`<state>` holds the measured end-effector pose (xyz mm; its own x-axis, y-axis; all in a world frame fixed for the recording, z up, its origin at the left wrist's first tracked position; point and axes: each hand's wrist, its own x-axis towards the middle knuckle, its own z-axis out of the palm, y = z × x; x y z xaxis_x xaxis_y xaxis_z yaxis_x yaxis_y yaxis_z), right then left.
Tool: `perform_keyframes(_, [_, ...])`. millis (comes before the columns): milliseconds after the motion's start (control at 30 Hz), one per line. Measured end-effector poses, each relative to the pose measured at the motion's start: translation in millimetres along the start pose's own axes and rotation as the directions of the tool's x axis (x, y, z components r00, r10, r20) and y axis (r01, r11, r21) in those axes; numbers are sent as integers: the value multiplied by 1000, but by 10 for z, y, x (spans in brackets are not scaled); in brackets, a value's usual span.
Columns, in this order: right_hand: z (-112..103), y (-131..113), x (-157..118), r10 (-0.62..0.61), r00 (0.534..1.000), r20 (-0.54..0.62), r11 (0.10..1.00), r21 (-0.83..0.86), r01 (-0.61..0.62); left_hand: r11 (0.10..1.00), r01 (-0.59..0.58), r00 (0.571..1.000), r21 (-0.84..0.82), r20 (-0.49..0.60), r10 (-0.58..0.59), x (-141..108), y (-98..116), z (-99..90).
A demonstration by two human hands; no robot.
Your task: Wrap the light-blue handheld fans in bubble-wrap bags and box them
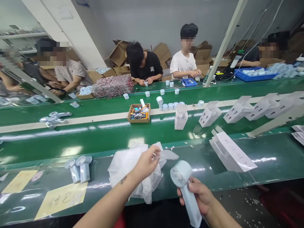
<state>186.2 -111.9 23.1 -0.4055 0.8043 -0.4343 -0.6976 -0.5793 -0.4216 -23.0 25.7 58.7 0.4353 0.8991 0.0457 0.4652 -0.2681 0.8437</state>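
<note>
My right hand (198,194) is wrapped around the handle of a light blue handheld fan (181,174), which tilts with its round grille up and to the left. My left hand (149,160) is over a pile of translucent white bubble-wrap bags (128,164), its fingers curled at a bag whose edge sticks out to the right. The fingertips are partly hidden. Left of the pile, two more light blue handheld fans (80,169) lie side by side on the green bench.
Behind the bench runs a green conveyor (95,137) with a box of small parts (139,113) and open white boxes (210,114). Flat white cartons (231,152) lie to the right, a yellow paper sheet (63,199) to the left. Several co-workers sit across; a slanted post (224,41) stands there.
</note>
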Motion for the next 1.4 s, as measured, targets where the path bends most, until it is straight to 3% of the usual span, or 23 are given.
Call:
perform_keyframes(67, [-14, -21, 28, 17, 999, 49, 1000, -19, -16, 1000, 8, 999, 2, 37, -8, -184, 51, 284])
perform_keyframes(133, [-71, -24, 39, 16, 1000, -5, 1000, -21, -17, 996, 89, 996, 6, 32, -89, -295, 54, 510])
perform_keyframes(267, [-222, -55, -11, 31, 995, -95, 999, -17, -32, 937, 323, 946, -136, 17, -324, -334, 80, 755])
perform_keyframes(333, [-237, -119, -29, 28, 998, -62, 999, -39, -30, 892, 383, 921, -242, 23, -389, -315, 124, 820])
perform_keyframes(467, [-141, -300, -2, 37, 999, -9, 990, -135, -38, 844, 401, 912, -355, 71, -404, -280, 180, 857])
perform_keyframes(567, [-102, -369, -7, 32, 996, -87, 973, -226, -51, 818, 427, 897, -386, 70, -436, -263, 171, 787])
perform_keyframes(667, [-143, -340, -47, 1, 979, -202, 934, -349, -73, 815, 402, 887, -418, -43, -460, -260, 205, 749])
perform_keyframes(733, [-181, -297, -62, -1, 974, -227, 891, -443, -102, 852, 340, 914, -397, -74, -400, -257, 263, 788])
perform_keyframes(800, [-199, -268, -56, -21, 975, -219, 846, -524, -100, 897, 277, 950, -344, -39, -308, -238, 321, 856])
perform_keyframes(867, [-188, -262, -39, -119, 966, -228, 785, -618, -49, 917, 264, 960, -298, -12, -280, -202, 354, 912])
perform_keyframes(967, [-127, -277, -9, -249, 938, -242, 718, -696, 11, 941, 252, 961, -224, -55, -271, -172, 360, 922])
perform_keyframes(1000, [-102, -281, -2, -241, 939, -246, 738, -675, 12, 968, 188, 977, -164, -66, -201, -185, 358, 904])
perform_keyframes(1067, [-56, -284, 4, -187, 950, -248, 823, -568, 14, 997, -80, 997, 7, -8, 80, -256, 345, 842])
perform_keyframes(1133, [-25, -275, -4, -151, 957, -248, 893, -450, 25, 900, -403, 913, 166, 145, 382, -366, 309, 757])
perform_keyframes(1200, [-7, -253, -21, -151, 953, -264, 929, -368, 45, 769, -578, 815, 274, 236, 529, -466, 238, 679])
perform_keyframes(1267, [8, -220, -34, -170, 938, -302, 945, -319, 69, 712, -599, 799, 367, 202, 567, -510, 144, 633])
perform_keyframes(1400, [44, -164, -15, -247, 895, -370, 950, -272, 150, 727, -501, 828, 470, 16, 560, -403, 10, 658])
